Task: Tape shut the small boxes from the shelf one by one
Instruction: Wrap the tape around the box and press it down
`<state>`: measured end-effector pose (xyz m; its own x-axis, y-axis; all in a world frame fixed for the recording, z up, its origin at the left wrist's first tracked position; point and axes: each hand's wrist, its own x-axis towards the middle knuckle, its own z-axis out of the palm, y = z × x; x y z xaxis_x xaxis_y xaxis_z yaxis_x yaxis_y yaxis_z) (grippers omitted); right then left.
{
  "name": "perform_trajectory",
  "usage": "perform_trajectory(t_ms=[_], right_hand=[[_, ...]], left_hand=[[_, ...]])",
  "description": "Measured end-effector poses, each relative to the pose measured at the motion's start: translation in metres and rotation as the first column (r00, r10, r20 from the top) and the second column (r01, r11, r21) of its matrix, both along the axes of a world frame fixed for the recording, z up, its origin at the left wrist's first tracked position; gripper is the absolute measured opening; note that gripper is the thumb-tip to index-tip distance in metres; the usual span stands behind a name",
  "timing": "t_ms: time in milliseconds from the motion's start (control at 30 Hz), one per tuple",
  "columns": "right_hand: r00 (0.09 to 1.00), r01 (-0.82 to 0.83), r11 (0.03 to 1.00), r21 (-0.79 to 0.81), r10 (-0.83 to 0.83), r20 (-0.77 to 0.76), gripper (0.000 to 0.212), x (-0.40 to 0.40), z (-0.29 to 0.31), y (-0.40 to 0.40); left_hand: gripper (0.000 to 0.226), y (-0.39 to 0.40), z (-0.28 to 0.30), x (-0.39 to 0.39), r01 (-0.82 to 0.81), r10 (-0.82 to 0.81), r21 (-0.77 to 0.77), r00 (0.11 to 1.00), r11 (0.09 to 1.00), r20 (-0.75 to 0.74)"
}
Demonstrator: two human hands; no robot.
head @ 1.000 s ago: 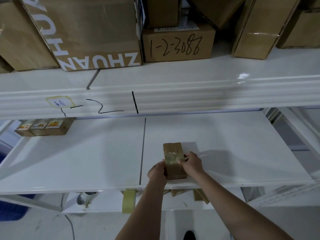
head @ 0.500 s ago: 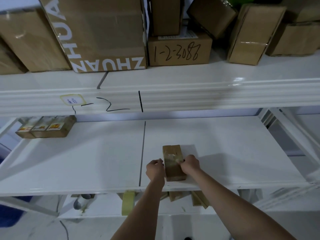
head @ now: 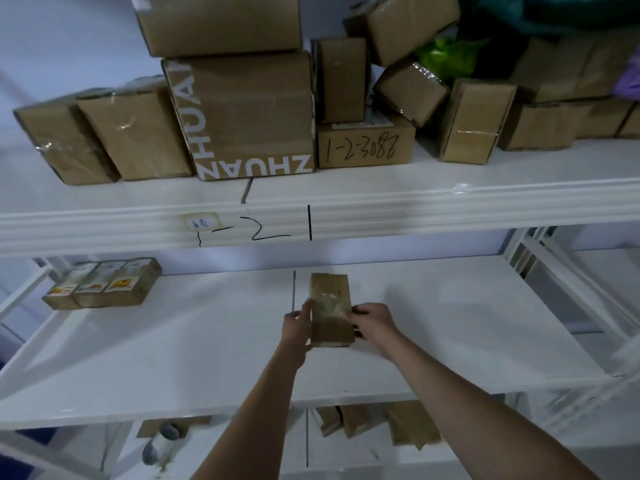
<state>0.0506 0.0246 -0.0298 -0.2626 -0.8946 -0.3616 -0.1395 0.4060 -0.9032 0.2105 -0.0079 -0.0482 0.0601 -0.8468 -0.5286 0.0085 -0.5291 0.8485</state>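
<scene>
The small box [head: 330, 313] between the hands is plain brown cardboard with a glossy, paler band of clear tape across its middle. The shelf [head: 173, 358] under it is glossy white, split by a thin dark seam. The shelf beam [head: 450, 216] above is white too, marked in black with "1-2 1" beside a cream-edged white label [head: 202, 221]. At the left, a row of boxes [head: 104, 284] is brown with white labels printed in orange and yellow. Above, a brown carton [head: 249, 116] bears white letters "ZHUAN"; a brown box [head: 365, 147] carries black handwriting "1-2-3088". A bright green bag [head: 446, 55] shows among the brown parcels.
</scene>
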Motion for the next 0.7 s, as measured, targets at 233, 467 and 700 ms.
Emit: perform_trajectory(t_ms=[233,467,700], right_hand=[[1.0,-0.02,0.996,-0.086,0.019,-0.018,0.015,0.031,0.04,-0.01],[0.979,-0.058,0.997,-0.053,0.046,-0.198,0.059,0.071,0.067,0.003],[1.0,0.006,0.999,0.036,-0.004,-0.029,0.07,0.069,0.09,0.013]], left_hand=[[0.055,-0.01,0.05,0.013,0.127,-0.133,-0.249,0.991,0.96,-0.009],[0.052,0.0,0.068,0.012,0.106,-0.091,-0.236,0.993,0.966,0.077],[0.057,0.018,0.083,0.016,0.167,-0.181,-0.236,0.983,0.957,-0.039]])
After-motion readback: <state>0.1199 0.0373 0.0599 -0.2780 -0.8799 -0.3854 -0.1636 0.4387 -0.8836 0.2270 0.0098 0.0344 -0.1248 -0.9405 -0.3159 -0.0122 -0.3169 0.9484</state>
